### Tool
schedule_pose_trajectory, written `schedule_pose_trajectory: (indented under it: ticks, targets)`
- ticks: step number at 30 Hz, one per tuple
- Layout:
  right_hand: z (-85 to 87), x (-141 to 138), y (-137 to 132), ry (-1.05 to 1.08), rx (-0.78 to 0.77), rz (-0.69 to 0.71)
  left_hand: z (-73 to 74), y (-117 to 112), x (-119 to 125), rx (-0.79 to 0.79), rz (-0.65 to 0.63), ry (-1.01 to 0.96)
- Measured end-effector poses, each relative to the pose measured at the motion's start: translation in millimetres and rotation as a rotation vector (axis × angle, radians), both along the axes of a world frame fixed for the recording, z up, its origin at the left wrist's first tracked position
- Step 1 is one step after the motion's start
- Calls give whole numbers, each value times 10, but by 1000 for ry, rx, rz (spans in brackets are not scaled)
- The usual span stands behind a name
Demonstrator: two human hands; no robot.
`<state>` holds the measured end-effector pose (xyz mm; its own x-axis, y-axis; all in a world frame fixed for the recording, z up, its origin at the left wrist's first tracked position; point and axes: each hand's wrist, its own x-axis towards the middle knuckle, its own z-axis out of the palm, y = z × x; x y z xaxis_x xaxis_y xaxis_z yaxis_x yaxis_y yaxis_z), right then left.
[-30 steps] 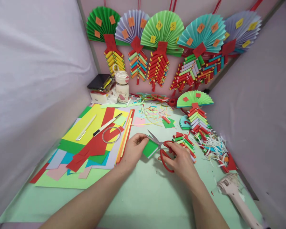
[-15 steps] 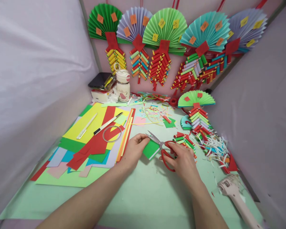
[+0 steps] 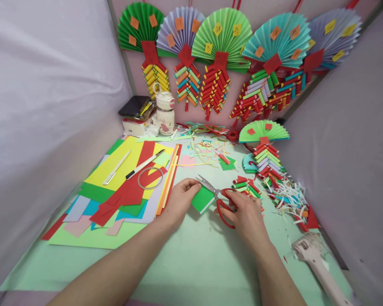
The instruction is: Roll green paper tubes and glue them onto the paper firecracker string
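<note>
Between the fingers and thumb of my left hand [image 3: 182,197] is a small green paper piece [image 3: 201,199] with a white strip along its lower right edge. My right hand [image 3: 247,212] is closed around the red handles of a pair of scissors [image 3: 217,193]. Their parted blades lie along the paper's upper right edge and point toward my left fingertips. Behind my right hand lies a bundle of red, green and white paper rolls [image 3: 247,186], partly hidden by the hand.
Coloured paper sheets [image 3: 115,170] cover the table's left side, with a pen [image 3: 145,164], a white cutter [image 3: 116,168] and a ring [image 3: 150,178] on top. Paper scraps [image 3: 207,151] lie farther back. A glue gun [image 3: 315,259] rests at right. Fan decorations [image 3: 221,36] hang behind a bottle [image 3: 165,112].
Both hands, the green paper and the scissors look almost unmoved. The whole view has shifted very slightly.
</note>
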<state>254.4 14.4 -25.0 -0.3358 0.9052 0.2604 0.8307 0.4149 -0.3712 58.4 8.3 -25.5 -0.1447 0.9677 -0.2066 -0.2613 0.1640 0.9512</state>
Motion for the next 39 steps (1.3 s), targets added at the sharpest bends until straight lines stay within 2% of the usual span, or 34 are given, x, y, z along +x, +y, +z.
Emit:
schedule_pose_trajectory:
  ticks: [12, 16, 22, 26, 31, 35, 37, 39]
  targets:
    - [-22, 13, -2, 23, -25, 6, 21, -2, 7, -4, 6, 4]
    - [-5, -13, -1, 82, -65, -39, 42, 1, 15, -28, 21, 1]
    - [19, -86, -5, 125, -161, -163, 42, 39, -23, -1, 157, -76]
    - [-25, -183, -57, 60, -195, -130, 37, 66, -75, 21, 271, -118]
    - [-100, -331, -91, 66, -213, -105, 38, 77, -59, 43, 252, -143]
    - [-147, -370, -70, 201, -112, -71, 48, 70, -33, 33, 203, -182]
    - [-146, -353, -58, 329, -53, -57, 51, 62, -26, 29, 173, -173]
    - [-118, -327, -50, 488, -69, -57, 61, 49, -12, 27, 136, -148]
